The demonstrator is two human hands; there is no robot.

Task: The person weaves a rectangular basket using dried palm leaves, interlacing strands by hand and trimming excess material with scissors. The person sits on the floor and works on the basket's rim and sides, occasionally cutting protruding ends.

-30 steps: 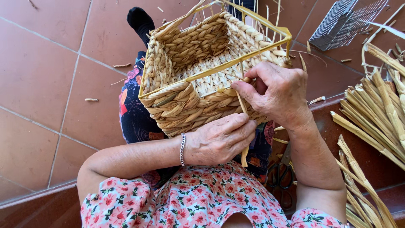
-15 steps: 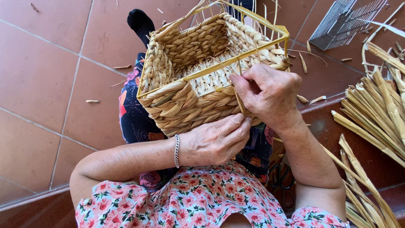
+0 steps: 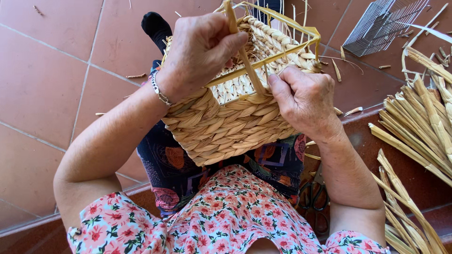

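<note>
A square woven straw basket rests on my lap, tilted toward me, with a yellow frame along its rim. My left hand is raised above the rim and pinches a long flat straw strand that runs down to the basket wall. My right hand presses on the near rim, its fingertips on the lower end of the same strand. A bracelet sits on my left wrist.
A pile of loose straw strands lies to the right on the step. A wire grid lies on the tiled floor at top right. Dark-handled scissors rest by my right thigh. Straw scraps dot the red tiles.
My left hand has left the basket's front wall and risen above the rim, pulling the strand up. The basket sits closer and more tilted. My right hand stays at the rim.
</note>
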